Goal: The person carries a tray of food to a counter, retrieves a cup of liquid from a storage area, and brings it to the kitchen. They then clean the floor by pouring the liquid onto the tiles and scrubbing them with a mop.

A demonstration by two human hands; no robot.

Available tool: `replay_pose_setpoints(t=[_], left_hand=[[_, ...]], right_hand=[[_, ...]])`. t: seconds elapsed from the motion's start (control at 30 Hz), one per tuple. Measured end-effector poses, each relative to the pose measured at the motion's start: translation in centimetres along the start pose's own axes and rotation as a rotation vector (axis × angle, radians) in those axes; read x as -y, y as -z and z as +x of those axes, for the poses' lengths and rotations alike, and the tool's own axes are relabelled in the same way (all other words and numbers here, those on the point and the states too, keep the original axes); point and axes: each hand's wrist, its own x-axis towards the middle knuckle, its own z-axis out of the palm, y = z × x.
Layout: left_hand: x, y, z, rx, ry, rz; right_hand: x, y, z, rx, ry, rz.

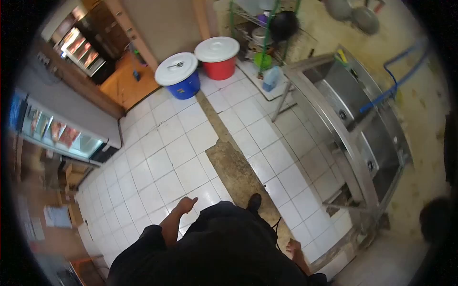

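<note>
My left hand [186, 205] hangs in front of my dark clothing, over the white tiles, with its fingers loosely closed and nothing visible in it. To the right of my body my right hand [293, 246] hangs low, its fingers curled in and no object showing. A thin black cord [276, 228] dangles between my body and that hand; the two look apart. One dark shoe [255, 202] stands on the bare concrete strip [231, 167] in the tiled floor.
A metal double sink [341, 100] stands at the right, with a blue hose [379, 99] over it. Ahead are a blue tub [185, 87] and a red tub [219, 70], both with white lids, beside a rack [248, 16]. A lit display fridge [62, 133] is at the left.
</note>
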Motion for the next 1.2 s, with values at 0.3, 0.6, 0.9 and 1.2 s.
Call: replay_pose_setpoints(t=[0.3, 0.6, 0.9, 1.2], left_hand=[[2.6, -7.5, -7.6, -0.143, 0.596, -0.61], [4.5, -10.8, -6.0, -0.17, 0.888, -1.103], [14.8, -0.6, 3.8, -0.548, 0.622, -0.792], [24.1, 14.6, 13.7, -0.449, 0.344, -0.483]], right_hand=[[41.9, -5.4, -2.5, -0.34, 0.503, -0.606], [51.7, -36.8, 3.8, 0.09, 0.613, -0.89], [52.3, -57.5, 7.0, 0.326, 0.396, -1.358], [65.8, -64.4, 9.4, 0.026, 0.359, -1.159]])
